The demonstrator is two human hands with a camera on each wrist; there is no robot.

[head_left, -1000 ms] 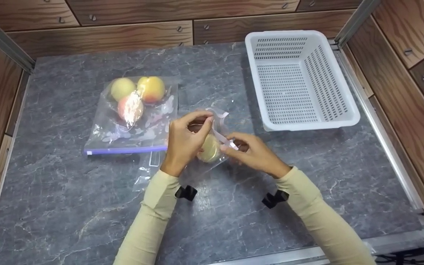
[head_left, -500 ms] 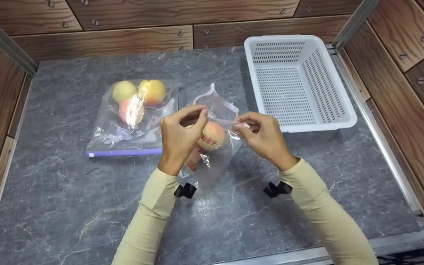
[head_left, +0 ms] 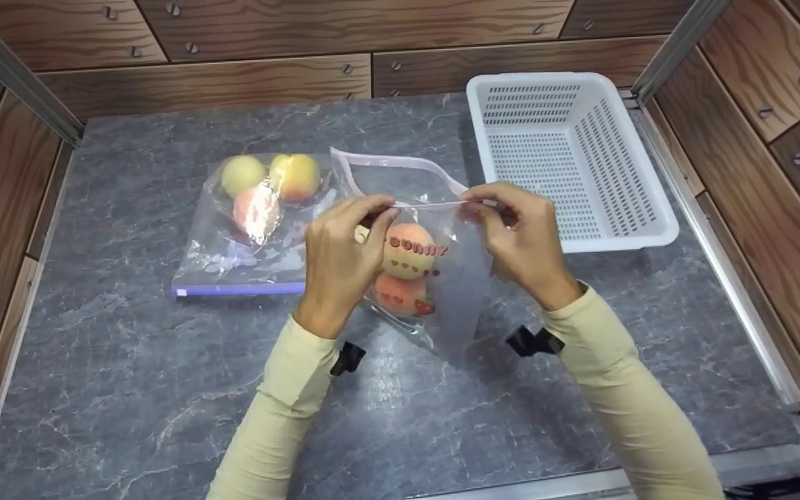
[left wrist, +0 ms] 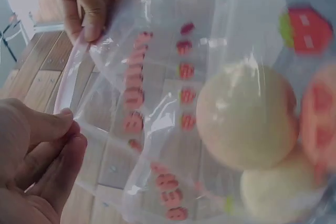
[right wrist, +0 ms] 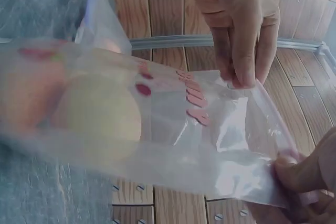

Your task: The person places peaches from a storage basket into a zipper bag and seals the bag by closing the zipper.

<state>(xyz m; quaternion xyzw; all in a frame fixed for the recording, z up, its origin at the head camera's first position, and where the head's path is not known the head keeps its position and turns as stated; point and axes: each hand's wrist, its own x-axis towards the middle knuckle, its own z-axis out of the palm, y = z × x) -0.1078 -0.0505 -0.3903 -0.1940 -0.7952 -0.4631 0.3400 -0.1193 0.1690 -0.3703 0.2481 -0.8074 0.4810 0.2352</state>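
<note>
A clear zip bag [head_left: 466, 285] with a pink zip edge and red printed letters hangs between my hands, its mouth spread apart. Inside it are peaches, one pale [left wrist: 247, 116] and one redder [head_left: 400, 295]; a further pale one shows in the left wrist view. My left hand [head_left: 348, 260] pinches the near lip of the bag between thumb and fingers. On the same lip, farther right, the thumb and fingers of my right hand [head_left: 528, 239] pinch the pink edge [right wrist: 278, 116]. Whether the bag's bottom touches the table cannot be told.
To the left, a second clear bag [head_left: 240, 287] with a purple zip lies flat, holding three peaches [head_left: 244, 175]. A white perforated basket [head_left: 539, 160] stands at the back right of the grey marbled table [head_left: 164, 389]. Wood-patterned panels [head_left: 268, 83] border it.
The zip bag's mouth has spread wide and its printed front has turned into view, with the peaches behind it. My right hand has moved up and right, away from the left.
</note>
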